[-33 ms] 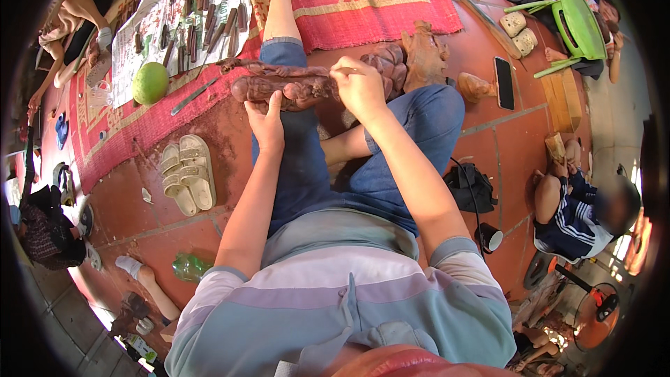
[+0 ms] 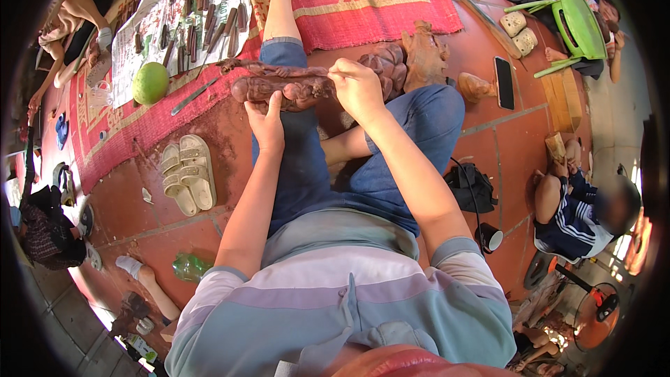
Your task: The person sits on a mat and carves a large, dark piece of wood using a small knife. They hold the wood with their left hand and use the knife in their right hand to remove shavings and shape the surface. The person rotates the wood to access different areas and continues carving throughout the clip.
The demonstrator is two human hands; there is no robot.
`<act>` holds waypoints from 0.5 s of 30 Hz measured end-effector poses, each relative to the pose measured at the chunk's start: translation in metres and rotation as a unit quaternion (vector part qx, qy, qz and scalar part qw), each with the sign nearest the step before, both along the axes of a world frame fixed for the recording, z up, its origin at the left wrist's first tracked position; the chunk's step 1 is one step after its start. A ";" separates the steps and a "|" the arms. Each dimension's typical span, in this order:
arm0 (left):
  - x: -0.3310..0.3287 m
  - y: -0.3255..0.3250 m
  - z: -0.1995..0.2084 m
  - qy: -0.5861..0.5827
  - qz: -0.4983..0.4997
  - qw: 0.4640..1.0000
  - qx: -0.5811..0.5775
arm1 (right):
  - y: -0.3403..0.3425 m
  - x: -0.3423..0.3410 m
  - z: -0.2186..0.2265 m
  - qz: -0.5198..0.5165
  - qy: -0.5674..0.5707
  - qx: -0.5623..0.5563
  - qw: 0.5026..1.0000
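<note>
A reddish-brown carved wooden figure (image 2: 296, 91) lies sideways across my outstretched left leg. From the near side my left hand (image 2: 267, 123) grips it, thumb up against the carving and the other fingers partly hidden behind it. My right hand (image 2: 357, 89) is closed in a pinch at the figure's right end. What its fingers hold is too small and covered to make out. Just beyond that hand, another rounded wood carving (image 2: 386, 66) and a lighter, jagged piece of carved wood (image 2: 426, 56) sit on the tiles by my bent right knee.
Several carving tools (image 2: 209, 24) lie on newspaper (image 2: 129, 63) over a red mat (image 2: 335, 7). A green round fruit (image 2: 150, 84) and a knife (image 2: 193, 96) are nearby. Beige sandals (image 2: 197, 174) lie left, a phone (image 2: 504, 82) right. Other people sit around, one by a green chair (image 2: 579, 24).
My right hand has shifted very slightly to the left and toward me at the carving's right end. My left hand and the carved figure stay in place.
</note>
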State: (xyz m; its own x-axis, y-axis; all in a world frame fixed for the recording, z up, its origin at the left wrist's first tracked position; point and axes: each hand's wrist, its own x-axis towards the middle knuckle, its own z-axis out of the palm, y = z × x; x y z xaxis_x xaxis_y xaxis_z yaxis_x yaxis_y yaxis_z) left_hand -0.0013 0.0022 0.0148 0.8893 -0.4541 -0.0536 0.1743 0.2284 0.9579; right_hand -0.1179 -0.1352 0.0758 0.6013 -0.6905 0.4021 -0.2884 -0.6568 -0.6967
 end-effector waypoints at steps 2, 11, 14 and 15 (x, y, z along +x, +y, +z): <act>0.001 0.001 0.005 -0.005 0.001 1.000 0.007 | -0.007 -0.001 0.003 0.000 0.024 -0.013 1.000; 0.000 0.000 0.006 0.002 -0.004 1.000 0.004 | -0.016 -0.001 -0.007 -0.009 0.037 -0.010 0.999; 0.000 -0.001 0.004 -0.007 -0.009 1.000 0.008 | -0.023 -0.003 -0.014 -0.022 0.079 0.002 0.997; -0.001 -0.001 0.002 -0.012 -0.013 1.000 0.013 | -0.026 -0.005 -0.018 -0.021 0.103 -0.001 0.994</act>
